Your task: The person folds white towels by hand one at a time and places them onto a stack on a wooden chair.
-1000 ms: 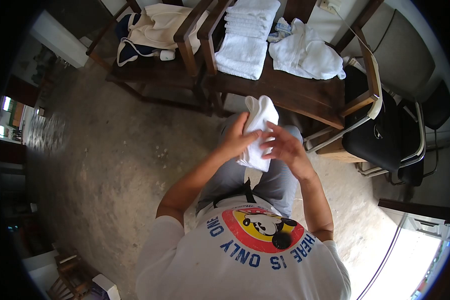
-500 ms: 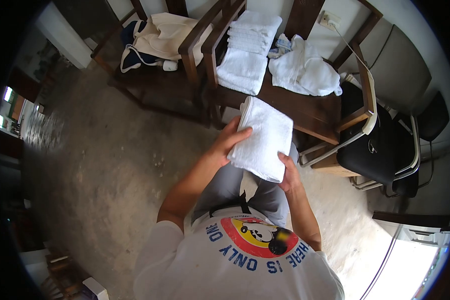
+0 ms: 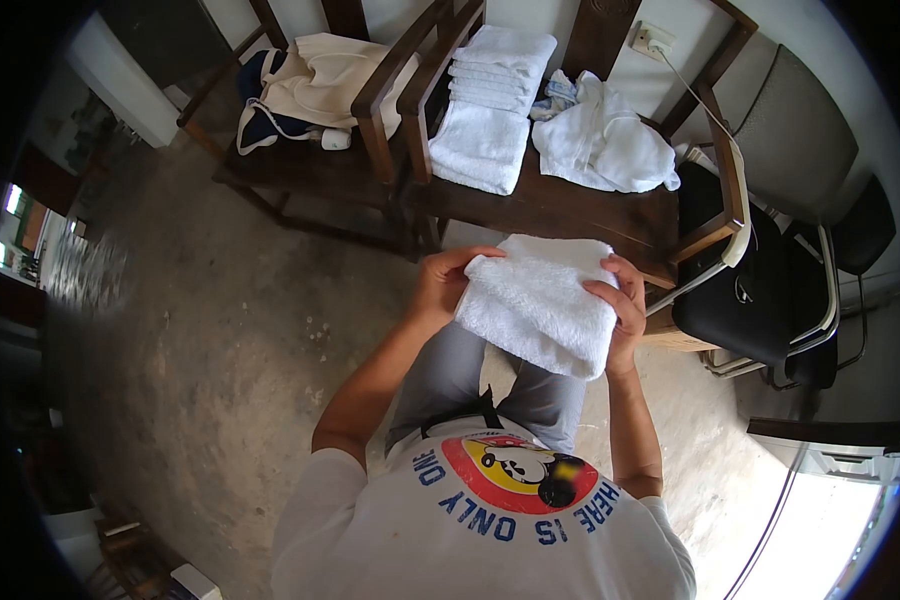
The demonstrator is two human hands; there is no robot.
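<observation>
A folded white towel (image 3: 540, 305) is held up in front of my lap, its top layer slightly rumpled. My left hand (image 3: 448, 285) grips its left edge, thumb over the upper corner. At the opposite edge, my right hand (image 3: 622, 308) is closed around the cloth, fingers on the upper face. Beyond the towel, a neat stack of folded white towels (image 3: 485, 110) sits on the wooden chair (image 3: 580, 212). Beside that stack lies a loose heap of white cloth (image 3: 610, 145).
To the left, another wooden chair (image 3: 300, 190) carries a beige and navy cloth item (image 3: 335, 80). Black chairs with metal frames (image 3: 735, 290) stand at the right. A cord (image 3: 685, 80) runs from the wall socket (image 3: 653, 41). Concrete floor (image 3: 210, 350) spreads out on the left.
The towel has turned from upright and tilted to a wider, level pose. My right hand has moved up and right along its edge; my left grip has shifted to the upper left corner.
</observation>
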